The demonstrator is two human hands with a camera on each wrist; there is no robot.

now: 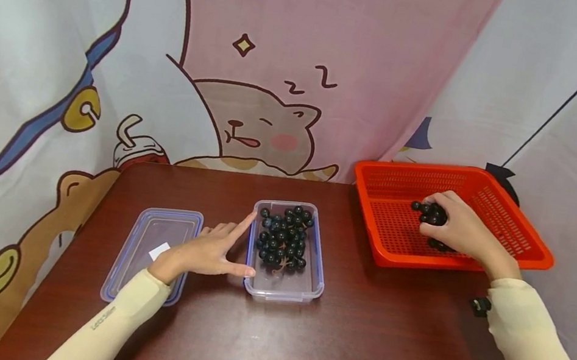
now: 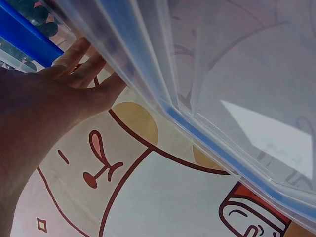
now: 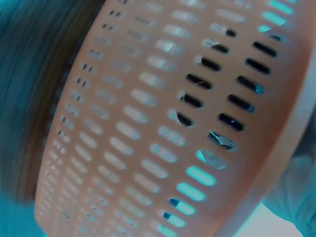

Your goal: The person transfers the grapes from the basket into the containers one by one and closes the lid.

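A clear plastic container (image 1: 284,296) with a blue seal holds bunches of dark grapes (image 1: 283,237). My left hand (image 1: 208,253) is at the container's left wall, its index finger and thumb extended and spread along the rim. In the left wrist view that hand (image 2: 64,96) reaches towards the container's blue edge (image 2: 29,34). Over the red plastic basket (image 1: 393,259), my right hand (image 1: 459,225) grips a small bunch of dark grapes (image 1: 432,214). More grapes (image 1: 441,246) lie below it in the basket. The right wrist view mostly shows the basket's slotted wall (image 3: 143,101).
A clear lid (image 1: 130,259) with a blue seal and a white label (image 1: 159,251) lies left of the container, partly under my left forearm. The brown table (image 1: 344,335) meets a cartoon-printed curtain (image 1: 289,20) at the back. A small black object (image 1: 481,306) is beside my right sleeve.
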